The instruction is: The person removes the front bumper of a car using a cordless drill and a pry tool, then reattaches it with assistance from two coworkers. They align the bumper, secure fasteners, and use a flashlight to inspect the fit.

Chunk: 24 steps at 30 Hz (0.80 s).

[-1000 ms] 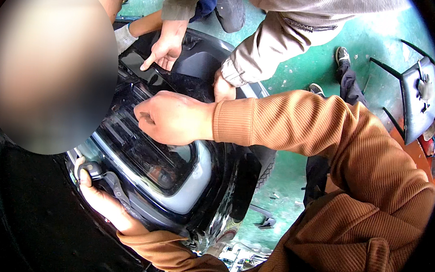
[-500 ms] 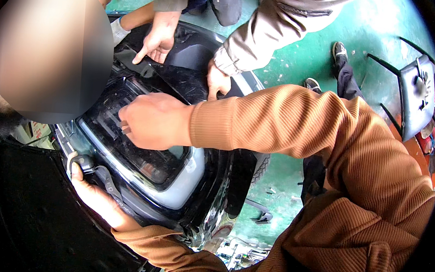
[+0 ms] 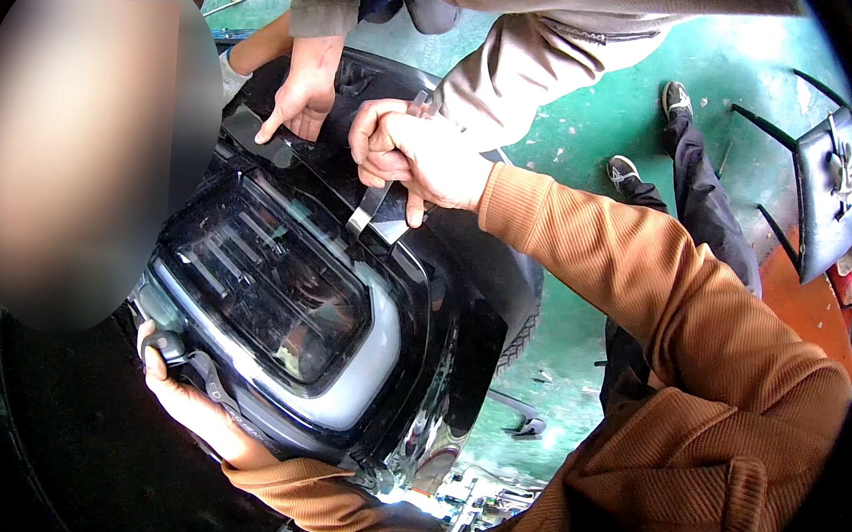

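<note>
A large headlight (image 3: 259,285) with a clear lens and pale light strip sits at the front corner of a black vehicle. My left hand (image 3: 188,408) is closed at its lower left, finger and thumb gripping a dark rounded part (image 3: 169,346) of its edge. Beyond the headlight, my right hand (image 3: 428,154) is closed around a flat metal strip tool (image 3: 369,207). The strip's lower end rests near the seam between headlight and black body panel. A co-worker's right hand lies partly under mine.
Another hand of a person (image 3: 304,103) presses on the black panel (image 3: 360,72). A blurred head fills the upper left. On the right stand a black chair (image 3: 826,193) and a person's legs (image 3: 699,185). A dark part (image 3: 524,423) lies on the green floor (image 3: 576,373).
My right hand has moved from above the headlight lens to the far right seam, where the metal strip now shows in it. My left hand keeps its hold.
</note>
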Tool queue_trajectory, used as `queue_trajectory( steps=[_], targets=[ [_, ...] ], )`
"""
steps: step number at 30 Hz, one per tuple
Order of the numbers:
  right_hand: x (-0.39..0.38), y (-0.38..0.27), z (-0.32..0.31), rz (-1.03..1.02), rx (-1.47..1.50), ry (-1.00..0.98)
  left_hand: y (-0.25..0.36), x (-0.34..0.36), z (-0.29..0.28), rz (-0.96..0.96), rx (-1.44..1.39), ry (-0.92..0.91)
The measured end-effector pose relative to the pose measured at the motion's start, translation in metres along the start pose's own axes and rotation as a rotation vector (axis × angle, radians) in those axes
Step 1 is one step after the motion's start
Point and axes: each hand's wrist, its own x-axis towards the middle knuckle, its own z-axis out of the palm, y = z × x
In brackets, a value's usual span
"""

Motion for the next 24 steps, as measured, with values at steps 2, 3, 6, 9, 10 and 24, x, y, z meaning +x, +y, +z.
queue_trajectory(
  steps=[2,3,6,9,10,24],
  targets=[
    [-0.002,-0.002,0.005,0.05,-0.084,0.084,0.0,-0.001,0.001,-0.023,-0.038,-0.004],
    [-0.003,-0.005,0.007,0.001,-0.077,0.006,0.0,-0.002,0.002,-0.033,-0.065,-0.008],
    [-0.005,-0.011,0.014,-0.144,-0.164,-0.011,0.0,-0.004,0.003,-0.053,-0.113,-0.018],
    [0.006,-0.014,0.012,-0.174,-0.063,-0.024,0.0,-0.003,0.002,-0.053,-0.085,-0.005],
    [0.012,-0.012,0.013,-0.101,0.035,-0.031,-0.001,-0.003,0.001,-0.064,-0.09,-0.011],
    [0.014,0.0,0.019,-0.041,-0.252,-0.017,0.004,-0.008,0.01,-0.082,-0.118,0.004]
  ],
)
